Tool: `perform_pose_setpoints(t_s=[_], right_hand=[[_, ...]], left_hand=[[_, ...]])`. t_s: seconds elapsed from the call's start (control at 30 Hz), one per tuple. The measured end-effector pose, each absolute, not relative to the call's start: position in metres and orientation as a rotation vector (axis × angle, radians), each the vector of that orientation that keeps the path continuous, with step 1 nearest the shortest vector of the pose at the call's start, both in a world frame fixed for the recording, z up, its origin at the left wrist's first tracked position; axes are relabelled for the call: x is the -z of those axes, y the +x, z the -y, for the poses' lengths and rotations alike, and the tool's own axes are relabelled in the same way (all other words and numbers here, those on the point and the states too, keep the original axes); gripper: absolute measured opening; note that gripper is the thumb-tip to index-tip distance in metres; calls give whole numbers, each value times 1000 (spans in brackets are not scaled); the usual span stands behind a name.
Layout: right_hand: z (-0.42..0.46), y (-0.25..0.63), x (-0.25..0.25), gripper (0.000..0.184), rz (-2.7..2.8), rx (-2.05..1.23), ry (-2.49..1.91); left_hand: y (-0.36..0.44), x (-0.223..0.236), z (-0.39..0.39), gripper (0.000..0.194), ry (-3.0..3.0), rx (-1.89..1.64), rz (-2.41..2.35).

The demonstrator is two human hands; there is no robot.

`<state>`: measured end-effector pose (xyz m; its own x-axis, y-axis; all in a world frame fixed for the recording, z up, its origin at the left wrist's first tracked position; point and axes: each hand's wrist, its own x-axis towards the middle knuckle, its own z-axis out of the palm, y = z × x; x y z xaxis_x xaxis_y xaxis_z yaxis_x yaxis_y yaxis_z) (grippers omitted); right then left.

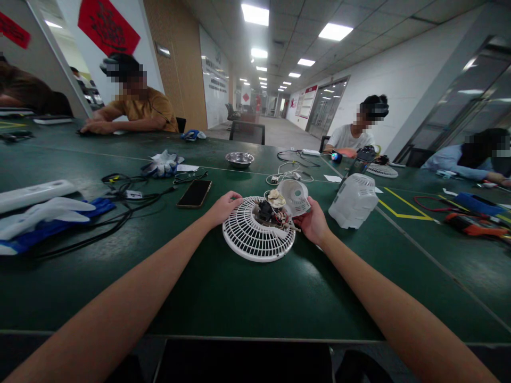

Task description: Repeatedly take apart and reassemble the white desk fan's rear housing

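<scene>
A round white fan grille (239, 239) rests on the green table in front of me. On top of it sits a bare fan motor (266, 213) with wires and a pale, rounded part. My left hand (224, 207) is closed at the grille's left rim, its fingertips partly hidden. At the right side, my right hand (315, 222) grips a white plastic motor cover (293, 196), tilted beside the motor with its rounded, vented face showing. Some right fingers are hidden behind the cover.
Right of my hand stands a white plastic housing (353, 201). A phone (194, 193), black cables (130, 205) and blue-white gloves (51, 218) lie left. Behind are a metal bowl (239, 159) and a white cable (289, 173). An orange tool (475, 224) lies far right. Other people sit around.
</scene>
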<state>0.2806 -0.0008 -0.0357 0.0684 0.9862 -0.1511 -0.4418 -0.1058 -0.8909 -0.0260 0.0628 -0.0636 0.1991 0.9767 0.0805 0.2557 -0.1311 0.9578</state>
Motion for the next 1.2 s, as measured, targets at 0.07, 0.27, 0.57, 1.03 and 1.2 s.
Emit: perform_pose_setpoints(t_s=[0.07,0.27,0.57,1.03,1.2], right_hand=[[1,281,36,36,733,-1409,-1004],[2,281,36,35,739,-1409,-1000],[0,282,36,35,737,-1411,-1007],[4,280,33,34,743,-1402,-999],[4,280,34,33,746,-1402,-1005]], left_hand=[[-26,65,-64,36,1574,-1004,-1199],[-27,63,-63,37,1588,-979,-1193],[-24,54,-53,36,1537,-1015,-1222],[-26,62,-62,34,1568,-998,-1172],[-26,61,-60,36,1552,-981,-1169]])
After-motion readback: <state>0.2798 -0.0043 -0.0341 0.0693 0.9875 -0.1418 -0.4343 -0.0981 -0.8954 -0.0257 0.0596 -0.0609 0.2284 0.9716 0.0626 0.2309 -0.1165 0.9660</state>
